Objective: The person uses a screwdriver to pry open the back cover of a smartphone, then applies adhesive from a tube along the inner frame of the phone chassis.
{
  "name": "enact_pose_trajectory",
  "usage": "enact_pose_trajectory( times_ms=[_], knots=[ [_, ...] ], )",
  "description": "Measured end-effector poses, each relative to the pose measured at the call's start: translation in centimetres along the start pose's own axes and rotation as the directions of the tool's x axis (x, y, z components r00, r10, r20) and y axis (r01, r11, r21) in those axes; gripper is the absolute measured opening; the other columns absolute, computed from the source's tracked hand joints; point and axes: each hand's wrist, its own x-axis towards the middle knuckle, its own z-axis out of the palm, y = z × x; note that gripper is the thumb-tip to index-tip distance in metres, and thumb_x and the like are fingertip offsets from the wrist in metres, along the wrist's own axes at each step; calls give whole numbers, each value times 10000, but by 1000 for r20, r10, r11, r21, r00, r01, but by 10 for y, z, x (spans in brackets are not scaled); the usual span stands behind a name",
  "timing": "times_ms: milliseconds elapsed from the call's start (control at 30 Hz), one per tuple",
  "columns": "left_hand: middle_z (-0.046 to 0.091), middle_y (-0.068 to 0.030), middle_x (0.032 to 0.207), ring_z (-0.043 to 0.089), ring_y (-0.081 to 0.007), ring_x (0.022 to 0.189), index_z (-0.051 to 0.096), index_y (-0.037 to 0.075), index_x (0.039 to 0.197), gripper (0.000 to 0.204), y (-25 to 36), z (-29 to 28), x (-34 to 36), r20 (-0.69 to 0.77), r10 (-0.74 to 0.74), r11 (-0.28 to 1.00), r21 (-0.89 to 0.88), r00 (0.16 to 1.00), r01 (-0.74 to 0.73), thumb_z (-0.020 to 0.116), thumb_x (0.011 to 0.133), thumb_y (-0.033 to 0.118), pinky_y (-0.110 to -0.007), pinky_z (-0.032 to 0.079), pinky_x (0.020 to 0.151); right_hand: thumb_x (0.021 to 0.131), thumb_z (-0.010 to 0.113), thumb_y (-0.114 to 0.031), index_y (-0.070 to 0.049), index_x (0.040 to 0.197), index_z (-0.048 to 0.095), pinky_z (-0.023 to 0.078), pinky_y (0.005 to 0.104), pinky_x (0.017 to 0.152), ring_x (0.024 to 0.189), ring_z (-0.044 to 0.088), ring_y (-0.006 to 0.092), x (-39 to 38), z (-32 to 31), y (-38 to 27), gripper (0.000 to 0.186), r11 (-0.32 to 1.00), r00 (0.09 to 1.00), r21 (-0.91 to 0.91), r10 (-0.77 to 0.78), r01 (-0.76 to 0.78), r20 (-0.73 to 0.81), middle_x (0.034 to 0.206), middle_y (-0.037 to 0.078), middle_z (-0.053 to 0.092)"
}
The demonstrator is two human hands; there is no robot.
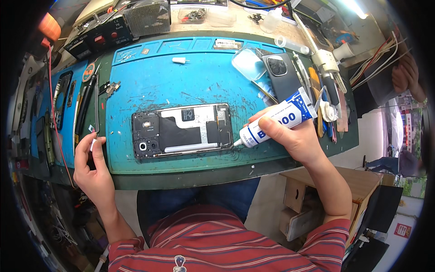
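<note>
An opened phone (190, 129) lies lengthwise on the blue mat, its back cover off and its black and silver inner side facing up. My right hand (290, 138) is closed round a white and blue glue tube (283, 119), tilted down to the left. The nozzle tip of the tube is at the phone's lower right corner; whether it touches cannot be told. Left of the phone, near the mat's edge, my left hand (93, 161) pinches a small white piece (94, 144) between thumb and finger. Its exact kind is mostly hidden.
A blue work mat (149, 86) covers the bench. A small white cap (180, 60) lies on its upper part. At right are a dark phone back cover (282, 72), a clear plastic box (248, 63) and several tools. Tweezers and pens (84, 106) lie at left.
</note>
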Motion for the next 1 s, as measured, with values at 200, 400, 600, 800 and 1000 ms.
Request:
enact_pose_trajectory(
  times_ms=[200,400,600,800,1000],
  knots=[
    [792,-67,1043,722,-121,926,737,-3,1214,169,-2,-3,-1,9,-42,998,-56,999,42,673,1091,93,-269,558,812,977,843,-192,-5,1096,809,611,288,800,912,762,134,0,3,-1,224,1000,1000,-29,9,-10,-28,1012,59,806],
    [764,-95,1014,728,-233,924,770,37,1130,129,4,0,2,-17,-7,1000,8,1000,8,761,1009,80,-347,561,833,1026,748,-459,38,1256,706,637,339,756,876,761,200,-44,30,6,549,828,990,550,43,-112,137,1136,195,781],
    [751,-66,965,682,-242,852,776,76,1104,129,1,-2,0,-16,39,999,-19,999,-39,795,979,102,-365,516,785,856,945,-261,-15,1259,738,671,360,822,1032,789,312,-50,124,24,515,685,725,-244,-667,687,171,1269,285,726],
    [797,-59,1025,700,-153,913,741,16,1166,139,-3,-12,2,76,140,990,-16,987,-139,726,1033,55,-284,541,821,854,933,-225,-1,1122,784,689,347,736,862,789,288,-33,171,30,380,422,565,-498,-806,757,177,1123,234,773],
    [811,-67,1004,701,-196,939,736,15,1153,149,-1,-17,3,102,177,984,-51,979,-173,741,1009,52,-312,536,855,870,920,-234,8,1117,764,703,391,771,927,782,304,-24,174,32,379,347,548,-568,-805,746,228,1101,210,771]
  ],
)
